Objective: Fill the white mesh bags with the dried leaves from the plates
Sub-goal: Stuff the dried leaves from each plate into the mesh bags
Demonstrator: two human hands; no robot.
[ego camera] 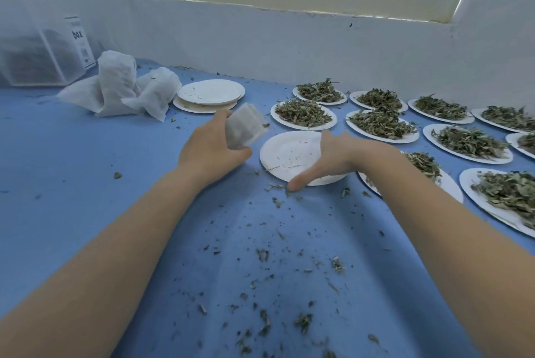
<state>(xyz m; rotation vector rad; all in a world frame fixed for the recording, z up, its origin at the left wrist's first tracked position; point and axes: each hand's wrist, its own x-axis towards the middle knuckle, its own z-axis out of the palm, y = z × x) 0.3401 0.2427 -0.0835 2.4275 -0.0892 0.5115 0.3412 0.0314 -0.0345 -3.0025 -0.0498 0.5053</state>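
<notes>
While left hand (212, 144) grips a mesh bag (246, 125), right hand (327, 159) lies flat on an emptied plate (285, 155) beside leaf-heaped plates (304, 114).

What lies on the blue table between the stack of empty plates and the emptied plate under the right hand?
In the head view, the left hand holding a filled mesh bag lies between them.
</notes>
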